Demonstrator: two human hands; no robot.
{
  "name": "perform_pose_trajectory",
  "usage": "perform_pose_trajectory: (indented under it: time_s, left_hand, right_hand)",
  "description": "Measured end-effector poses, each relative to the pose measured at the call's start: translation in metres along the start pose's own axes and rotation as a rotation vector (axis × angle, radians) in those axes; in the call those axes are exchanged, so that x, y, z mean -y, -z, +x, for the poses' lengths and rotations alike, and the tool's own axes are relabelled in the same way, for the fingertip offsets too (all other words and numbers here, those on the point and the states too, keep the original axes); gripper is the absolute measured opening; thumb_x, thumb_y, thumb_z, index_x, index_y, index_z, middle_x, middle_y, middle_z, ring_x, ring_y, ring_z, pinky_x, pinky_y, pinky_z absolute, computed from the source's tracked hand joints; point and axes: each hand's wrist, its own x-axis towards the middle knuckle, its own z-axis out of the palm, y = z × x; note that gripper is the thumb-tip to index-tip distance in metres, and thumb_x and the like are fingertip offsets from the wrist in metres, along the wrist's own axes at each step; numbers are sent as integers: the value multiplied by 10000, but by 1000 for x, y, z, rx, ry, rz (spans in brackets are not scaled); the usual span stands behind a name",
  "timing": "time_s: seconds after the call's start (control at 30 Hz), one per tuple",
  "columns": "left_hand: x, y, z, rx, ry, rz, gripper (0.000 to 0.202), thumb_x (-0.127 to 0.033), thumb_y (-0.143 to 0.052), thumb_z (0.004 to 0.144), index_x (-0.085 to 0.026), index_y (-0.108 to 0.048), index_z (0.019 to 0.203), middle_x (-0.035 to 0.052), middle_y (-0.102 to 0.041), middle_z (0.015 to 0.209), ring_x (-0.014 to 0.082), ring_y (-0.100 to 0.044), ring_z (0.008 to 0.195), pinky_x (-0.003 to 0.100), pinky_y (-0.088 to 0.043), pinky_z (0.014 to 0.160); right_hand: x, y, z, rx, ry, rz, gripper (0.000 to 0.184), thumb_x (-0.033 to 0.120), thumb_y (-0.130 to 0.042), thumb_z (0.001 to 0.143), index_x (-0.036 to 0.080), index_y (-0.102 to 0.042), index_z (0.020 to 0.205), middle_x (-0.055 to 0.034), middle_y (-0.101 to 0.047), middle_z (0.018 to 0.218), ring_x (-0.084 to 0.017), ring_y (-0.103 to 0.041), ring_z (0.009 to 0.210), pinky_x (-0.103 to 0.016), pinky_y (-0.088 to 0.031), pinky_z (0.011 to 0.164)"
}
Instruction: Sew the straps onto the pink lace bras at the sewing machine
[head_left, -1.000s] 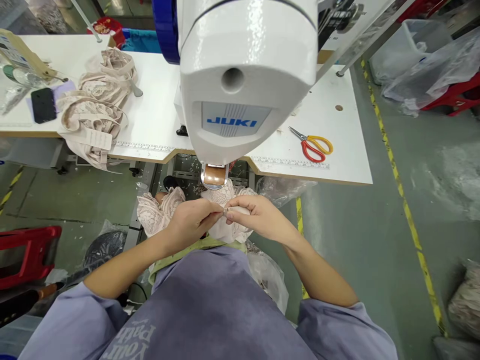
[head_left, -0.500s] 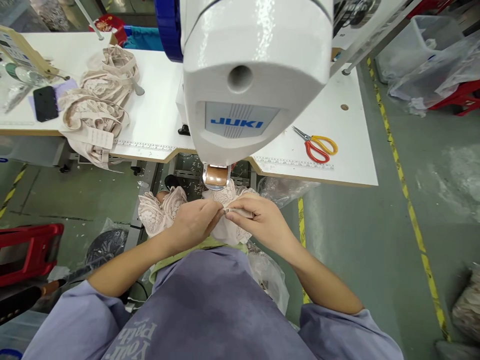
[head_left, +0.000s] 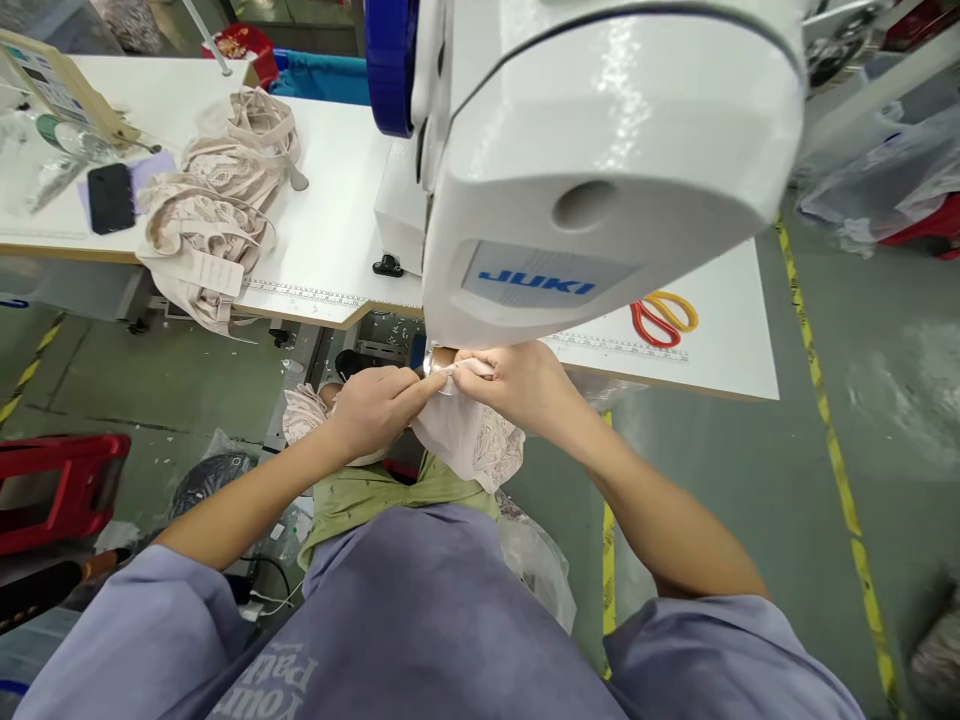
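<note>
A white JUKI sewing machine head point(head_left: 600, 170) fills the upper middle of the view. Just under its lower edge, my left hand point(head_left: 371, 408) and my right hand point(head_left: 517, 382) meet, both pinched on the edge of a pale pink lace garment point(head_left: 472, 440). The garment hangs down from my fingers over my lap. The needle area is hidden behind the machine head.
A pile of beige lace garments point(head_left: 214, 215) lies on the white table point(head_left: 330, 230) at the left, beside a black phone point(head_left: 110, 197). Red-and-yellow scissors point(head_left: 664, 318) lie at the right, partly hidden. A red crate point(head_left: 56, 490) stands on the floor at left.
Both hands have lifted the lace garment up and forward, from my lap to right beneath the machine head. The view has shifted closer, so the machine now covers most of the scissors.
</note>
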Motion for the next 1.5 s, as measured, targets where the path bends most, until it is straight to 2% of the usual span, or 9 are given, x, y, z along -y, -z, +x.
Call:
perform_pose_trajectory:
  time_s: [0.17, 0.27, 0.4, 0.53, 0.73, 0.9, 1.0, 1.2, 1.5]
  left_hand:
    - [13, 1, 0, 82, -117, 32, 400, -91, -395, 981, -188, -584, 1320, -11, -624, 675, 136, -526, 552, 276, -328, 522]
    - [8, 7, 5, 174, -86, 72, 438, -94, -403, 967, -208, -548, 1364, -26, -557, 606, 132, -478, 502, 273, -237, 481]
    - [-4, 17, 11, 356, 60, 73, 429, -146, -435, 944, -220, -525, 1357, -37, -523, 586, 129, -397, 442, 271, -150, 456]
    - [2, 21, 17, 446, 48, 38, 473, -112, -436, 916, -208, -511, 1373, -26, -534, 605, 139, -410, 464, 280, -167, 462]
    - [34, 19, 27, 458, -134, -98, 494, -49, -435, 900, -281, -581, 1311, -40, -523, 590, 126, -446, 494, 275, -239, 509]
    - [10, 22, 27, 407, -108, 8, 458, -41, -454, 869, -166, -542, 1301, -40, -523, 564, 134, -448, 457, 283, -177, 462]
    - [-11, 24, 26, 324, -80, 110, 463, -53, -447, 855, -82, -511, 1313, -22, -536, 576, 160, -485, 466, 303, -193, 441]
    - [-30, 22, 37, 191, 37, 226, 351, -90, -458, 878, -68, -557, 1214, -19, -525, 554, 150, -494, 447, 301, -245, 438]
    - [-39, 22, 48, 237, 157, 271, 208, -65, -442, 877, -135, -604, 988, -12, -462, 508, 158, -495, 450, 323, -173, 447]
  right_hand:
    - [5, 2, -1, -4, -25, -71, 297, 152, -477, 831, 202, -413, 546, 41, -278, 528, -117, -231, 536, -314, -187, 561]
    - [-1, -6, -6, -39, -17, -117, 271, 211, -502, 885, 206, -567, 622, 20, -434, 567, -134, -352, 564, -297, -268, 574]
    - [-19, -33, -20, -383, 109, -237, 221, 384, -583, 941, 243, -714, 1048, -80, -657, 984, -243, -561, 936, -385, -420, 861]
    - [-29, -56, -30, -595, 179, -297, 193, 326, -602, 939, 311, -742, 1070, -86, -624, 1072, -261, -557, 1046, -476, -392, 990]
    - [-29, -75, -34, -506, -11, 47, 251, 347, -533, 968, 277, -703, 1139, -66, -595, 989, -205, -598, 878, -351, -489, 769]
    - [-38, -92, -40, -532, -58, 364, 478, 396, -540, 965, 231, -459, 1406, -125, -572, 1234, -119, -551, 610, -324, -502, 609]
    - [-40, -84, -36, -521, -9, 252, 383, 350, -513, 961, 230, -583, 1318, -153, -536, 1346, -183, -616, 786, -390, -532, 751]
    - [-44, -52, -14, -450, -1, 206, 220, 283, -543, 888, 239, -719, 1012, -73, -634, 951, -230, -595, 857, -380, -515, 779]
    - [-55, -31, 12, -297, -25, 256, 135, 270, -543, 743, 224, -509, 621, -13, -559, 700, -204, -552, 764, -314, -449, 673]
